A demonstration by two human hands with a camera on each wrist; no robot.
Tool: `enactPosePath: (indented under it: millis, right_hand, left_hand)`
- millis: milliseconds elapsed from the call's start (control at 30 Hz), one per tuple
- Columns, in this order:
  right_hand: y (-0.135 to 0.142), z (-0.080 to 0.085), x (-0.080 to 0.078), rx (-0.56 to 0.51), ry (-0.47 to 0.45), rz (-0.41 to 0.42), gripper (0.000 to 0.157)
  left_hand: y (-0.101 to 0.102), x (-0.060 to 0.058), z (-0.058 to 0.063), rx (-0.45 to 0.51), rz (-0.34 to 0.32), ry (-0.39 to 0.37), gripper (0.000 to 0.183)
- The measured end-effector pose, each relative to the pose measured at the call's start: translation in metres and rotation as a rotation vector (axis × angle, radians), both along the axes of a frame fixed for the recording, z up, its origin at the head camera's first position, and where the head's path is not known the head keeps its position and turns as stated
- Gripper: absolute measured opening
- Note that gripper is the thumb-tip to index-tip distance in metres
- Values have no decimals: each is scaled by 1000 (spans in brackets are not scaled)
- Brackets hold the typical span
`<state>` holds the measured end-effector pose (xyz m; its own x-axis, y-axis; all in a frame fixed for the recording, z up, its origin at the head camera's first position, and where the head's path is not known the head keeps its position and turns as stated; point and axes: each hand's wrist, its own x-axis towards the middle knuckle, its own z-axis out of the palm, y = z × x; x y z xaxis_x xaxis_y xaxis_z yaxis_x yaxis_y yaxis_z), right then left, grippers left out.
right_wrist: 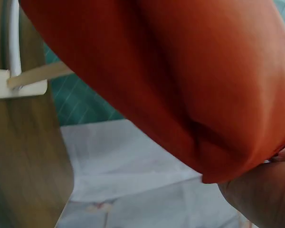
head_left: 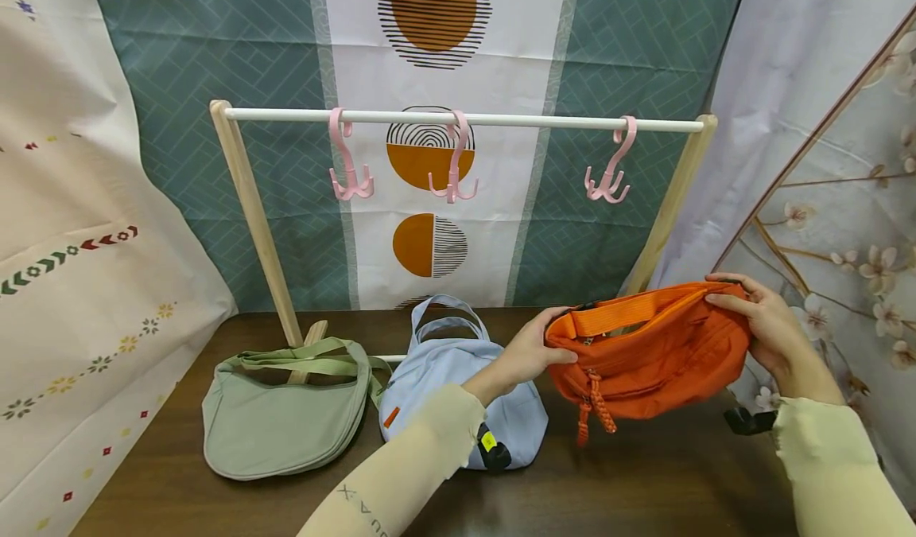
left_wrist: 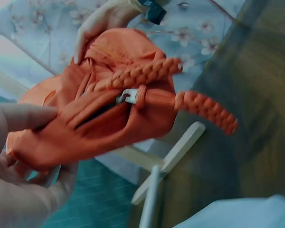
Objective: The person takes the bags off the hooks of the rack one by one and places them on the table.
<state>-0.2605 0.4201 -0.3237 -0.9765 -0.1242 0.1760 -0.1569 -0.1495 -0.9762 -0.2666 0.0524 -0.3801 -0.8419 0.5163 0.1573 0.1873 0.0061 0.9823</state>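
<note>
An orange waist bag [head_left: 651,362] hangs in the air between both hands, over the right part of the table. My left hand [head_left: 525,354] grips its left end, thumb on the front face and fingers behind. At the opposite upper corner my right hand [head_left: 769,322] pinches the fabric. Two braided zipper pulls [left_wrist: 209,109] dangle from the bag's front pocket. In the right wrist view the bag's orange side [right_wrist: 180,85] fills much of the picture and hides most of the right fingers.
A rack with a white rail [head_left: 501,120] bears pink hooks at left [head_left: 351,171], middle [head_left: 455,163] and right [head_left: 611,167]. On the brown table [head_left: 608,489] lie a sage-green bag [head_left: 279,426] and a light-blue bag [head_left: 444,386]. Curtains hang behind and at both sides.
</note>
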Motion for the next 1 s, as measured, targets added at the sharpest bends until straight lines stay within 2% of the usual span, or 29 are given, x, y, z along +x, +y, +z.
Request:
enactPosePath:
  millis: [233,533,733,1000]
  right_hand:
    - [17,-19,-5,33,-85,17,37]
    - [29,-38,-11,77,-129,21,39]
    - [32,-47,-13,116,-141,18,37]
    - [35,-69,-16,172,-186,15,38]
  left_hand:
    - [17,-1,-23,-32,124,-63,68]
    - [31,2,-38,-42,144,-117,64]
    - [36,2,-45,-64,184,-117,64]
    - [44,5,-55,-189,260,-65,69]
